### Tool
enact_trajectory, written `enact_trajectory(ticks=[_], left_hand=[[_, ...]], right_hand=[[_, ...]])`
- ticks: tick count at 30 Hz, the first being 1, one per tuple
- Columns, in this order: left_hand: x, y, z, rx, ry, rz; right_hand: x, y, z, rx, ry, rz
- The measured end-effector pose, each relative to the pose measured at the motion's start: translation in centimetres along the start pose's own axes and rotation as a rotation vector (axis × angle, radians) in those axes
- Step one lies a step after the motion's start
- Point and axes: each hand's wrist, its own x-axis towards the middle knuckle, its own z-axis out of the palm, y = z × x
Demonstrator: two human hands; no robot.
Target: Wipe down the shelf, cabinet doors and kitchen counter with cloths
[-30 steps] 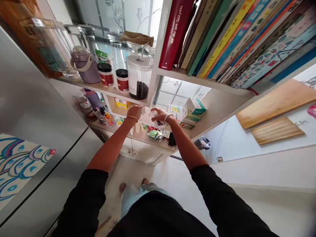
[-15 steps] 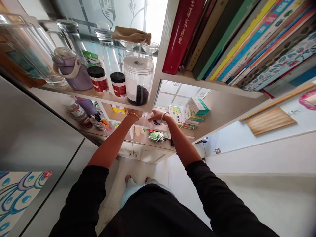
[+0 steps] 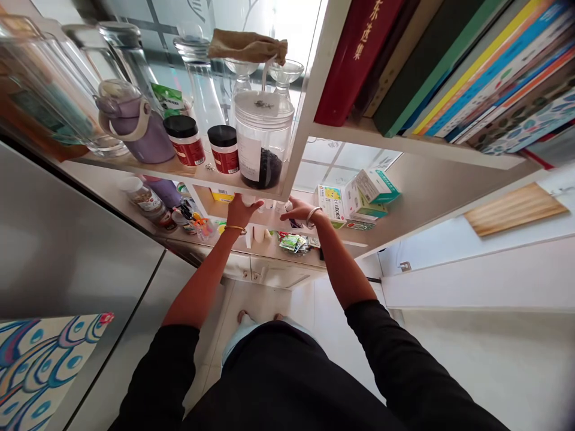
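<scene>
Both my hands reach onto the middle shelf, beneath the upper shelf board. My left hand (image 3: 242, 212) is open, thumb held apart from the fingers, near a yellow box (image 3: 222, 195); no object shows in its grasp. My right hand (image 3: 302, 211) has its thumb stretched away from the fingers, and part of it is close under the upper board. Small clear and white items (image 3: 269, 205) stand between the hands, too small to name. A small dark packet (image 3: 295, 224) lies just below the right hand.
Above the hands stand a clear canister (image 3: 265, 134) with dark contents, red jars with black lids (image 3: 223, 149) and a purple bottle (image 3: 139, 129). Medicine-like boxes (image 3: 332, 203) are to the right. Books (image 3: 354, 60) fill the upper right shelf. Green packets (image 3: 293, 242) lie lower down.
My left hand has drawn back from under the upper board and its fingers are now spread. The right hand stays near the same spot. The view has shifted slightly.
</scene>
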Motion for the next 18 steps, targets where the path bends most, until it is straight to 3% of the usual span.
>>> enact_trajectory(ticks=[5,10,14,18], left_hand=[[-1.2,-2.2,1.1,-0.188,0.024,-0.016],[-0.9,-3.0,1.9,-0.129,-0.005,0.088],[-2.7,-2.8,1.0,0.000,0.010,0.177],[-3.9,-2.1,0.3,0.167,0.092,0.130]], right_hand=[[-1.0,0.2,0.2,0.134,-0.033,0.051],[-1.6,0.2,0.3,0.212,-0.049,0.064],[-1.6,0.3,0.2,0.238,-0.061,0.081],[-1.2,0.5,0.2,0.256,-0.075,0.096]])
